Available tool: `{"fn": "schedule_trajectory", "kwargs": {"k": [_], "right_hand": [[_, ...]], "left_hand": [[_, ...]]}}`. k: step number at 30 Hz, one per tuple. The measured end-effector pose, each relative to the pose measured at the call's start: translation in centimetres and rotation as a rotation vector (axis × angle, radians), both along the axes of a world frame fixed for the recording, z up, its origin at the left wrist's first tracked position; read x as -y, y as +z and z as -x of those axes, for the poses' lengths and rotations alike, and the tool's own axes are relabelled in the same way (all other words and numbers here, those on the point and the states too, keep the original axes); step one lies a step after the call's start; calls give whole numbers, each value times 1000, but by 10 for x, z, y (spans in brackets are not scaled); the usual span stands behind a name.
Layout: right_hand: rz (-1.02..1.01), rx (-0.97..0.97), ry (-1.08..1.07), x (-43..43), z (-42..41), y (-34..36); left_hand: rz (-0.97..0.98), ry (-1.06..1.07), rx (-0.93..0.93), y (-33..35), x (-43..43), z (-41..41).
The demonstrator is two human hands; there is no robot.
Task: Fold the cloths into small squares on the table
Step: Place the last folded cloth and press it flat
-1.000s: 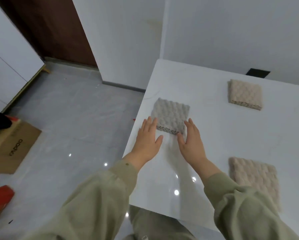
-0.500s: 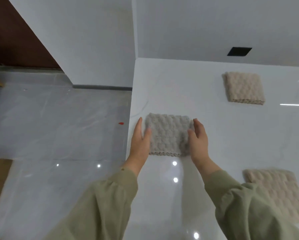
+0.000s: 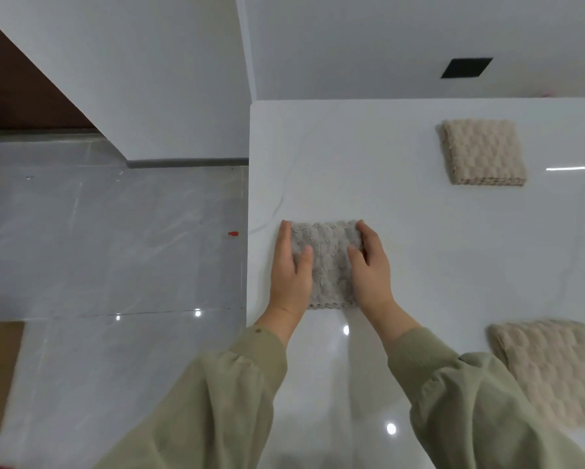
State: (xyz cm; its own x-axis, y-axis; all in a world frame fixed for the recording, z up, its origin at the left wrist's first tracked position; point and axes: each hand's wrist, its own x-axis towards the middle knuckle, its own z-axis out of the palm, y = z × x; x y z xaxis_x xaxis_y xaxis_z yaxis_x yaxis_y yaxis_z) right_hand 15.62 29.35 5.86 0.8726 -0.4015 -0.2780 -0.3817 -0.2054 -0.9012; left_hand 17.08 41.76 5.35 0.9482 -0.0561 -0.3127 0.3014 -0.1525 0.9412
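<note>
Head view of a folded grey cloth (image 3: 326, 265) lying on the white surface (image 3: 436, 258), close to its left edge and directly between the two hands. The left hand (image 3: 291, 270) lies along the cloth's left side, its fingers extended and held together against that edge, with the thumb resting on the cloth's top face. The right hand (image 3: 372, 274) mirrors it along the right side: the fingertips reach the far right corner and the thumb lies on the top face. The hands are thus apart, one to each side, and both touch the cloth; neither wraps around it. The cloth's near hem shows stacked layers between the wrists. A far beige cloth (image 3: 484, 152), folded square, lies well beyond and to the right of the right hand. A near beige cloth (image 3: 551, 370) lies to the right of the right forearm, nearer the person than either hand. Olive sleeves (image 3: 236, 384) cover both forearms. To the left of the left hand, below the surface's edge, a grey tiled floor (image 3: 115, 248) carries a small red speck (image 3: 232, 234).
</note>
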Motion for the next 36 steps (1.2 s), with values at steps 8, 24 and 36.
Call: {"fn": "schedule_trajectory", "kwargs": {"k": [8, 24, 36], "right_hand": [[17, -11, -14, -5, 3, -2], [828, -145, 25, -92, 5, 13], [814, -470, -353, -187, 33, 24]], "left_hand": [[-34, -8, -13, 0, 0, 1], [-1165, -920, 652, 24, -113, -56], [-1093, -1361, 977, 45, -165, -92]]}}
